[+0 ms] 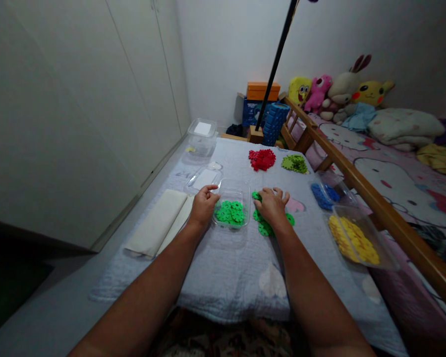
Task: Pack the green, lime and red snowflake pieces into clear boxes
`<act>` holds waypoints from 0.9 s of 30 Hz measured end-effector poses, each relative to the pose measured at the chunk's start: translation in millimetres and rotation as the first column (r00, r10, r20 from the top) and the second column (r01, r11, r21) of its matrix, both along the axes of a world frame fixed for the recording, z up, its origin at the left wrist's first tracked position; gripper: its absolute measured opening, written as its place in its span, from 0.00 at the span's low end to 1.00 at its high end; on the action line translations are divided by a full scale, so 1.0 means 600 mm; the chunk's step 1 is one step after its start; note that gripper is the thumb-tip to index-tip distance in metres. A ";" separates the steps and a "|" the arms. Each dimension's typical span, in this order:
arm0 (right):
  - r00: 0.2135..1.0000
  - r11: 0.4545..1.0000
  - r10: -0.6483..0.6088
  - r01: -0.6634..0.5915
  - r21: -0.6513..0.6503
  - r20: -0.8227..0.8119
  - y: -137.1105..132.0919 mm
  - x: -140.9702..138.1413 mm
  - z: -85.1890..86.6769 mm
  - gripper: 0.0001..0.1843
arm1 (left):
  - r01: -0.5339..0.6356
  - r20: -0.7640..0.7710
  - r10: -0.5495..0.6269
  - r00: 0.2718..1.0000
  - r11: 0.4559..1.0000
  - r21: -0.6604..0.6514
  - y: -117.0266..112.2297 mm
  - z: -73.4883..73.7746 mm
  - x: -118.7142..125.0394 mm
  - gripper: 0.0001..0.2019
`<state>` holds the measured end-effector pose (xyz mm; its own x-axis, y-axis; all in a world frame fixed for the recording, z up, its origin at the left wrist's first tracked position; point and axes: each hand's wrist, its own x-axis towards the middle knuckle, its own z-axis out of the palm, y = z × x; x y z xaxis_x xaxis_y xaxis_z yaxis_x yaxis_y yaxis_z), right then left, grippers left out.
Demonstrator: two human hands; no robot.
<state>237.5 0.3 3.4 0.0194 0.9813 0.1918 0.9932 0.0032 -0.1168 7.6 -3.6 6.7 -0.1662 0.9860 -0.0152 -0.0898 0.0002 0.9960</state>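
Observation:
My left hand (205, 204) is closed at the left rim of a clear plastic box (231, 185), thumb and fingertips against its edge. Several green notched plastic discs (230, 213) lie in the box, at its near end. To the right of it, my right hand (272, 204) reaches palm-down over a loose group of the same green discs (265, 228). One green disc (256, 195) shows between its thumb and index finger, while the other fingers are spread. The hand hides part of that group.
Red pieces (262, 159) and light-green pieces (295, 163) are heaped at the back. Boxes of blue pieces (324, 196) and yellow pieces (353, 240) stand at right, beside a wooden bed rail (342, 171). At left are a folded cloth (158, 220), a clear lid (205, 178) and a lidded box (202, 136).

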 end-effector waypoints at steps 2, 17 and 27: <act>1.000 1.000 -0.005 0.005 0.026 -0.012 0.001 0.000 -0.002 0.10 | 0.001 -0.002 -0.001 1.000 1.000 -0.004 0.000 -0.001 0.000 0.21; 0.851 0.895 0.244 -0.013 0.447 -0.465 -0.014 -0.010 0.031 0.08 | 0.000 0.005 0.000 1.000 1.000 0.001 -0.003 0.001 0.002 0.21; 0.854 0.944 0.330 -0.298 0.142 -0.401 -0.044 -0.084 0.056 0.07 | 0.009 -0.008 -0.009 1.000 1.000 0.004 -0.004 0.002 0.000 0.21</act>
